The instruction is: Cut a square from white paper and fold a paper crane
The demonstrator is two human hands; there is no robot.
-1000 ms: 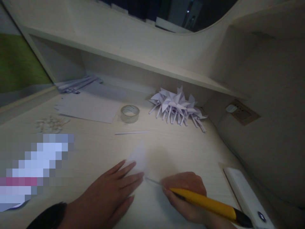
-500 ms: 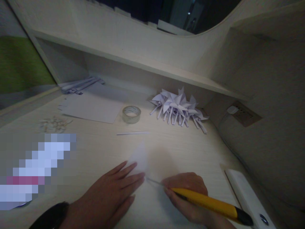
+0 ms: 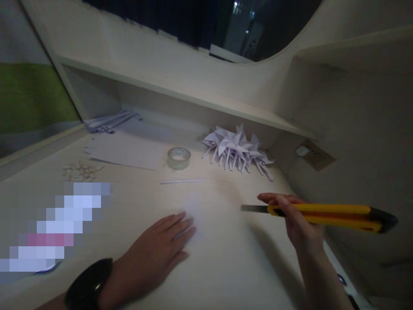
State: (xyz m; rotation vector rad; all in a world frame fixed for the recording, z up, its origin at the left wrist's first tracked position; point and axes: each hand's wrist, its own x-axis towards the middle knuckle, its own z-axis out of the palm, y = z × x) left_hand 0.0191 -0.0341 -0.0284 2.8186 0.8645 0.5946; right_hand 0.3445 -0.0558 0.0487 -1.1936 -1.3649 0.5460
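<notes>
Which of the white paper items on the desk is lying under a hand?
The pale paper sheet under the left hand. The flat sheets at back left, the thin paper strip and the folded pinwheels lie untouched.

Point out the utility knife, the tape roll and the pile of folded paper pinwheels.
utility knife (image 3: 322, 212), head view, on the yellow handle held in the right hand.
tape roll (image 3: 179, 158), head view, on its front wall.
pile of folded paper pinwheels (image 3: 237, 148), head view, on the middle of the heap.
</notes>
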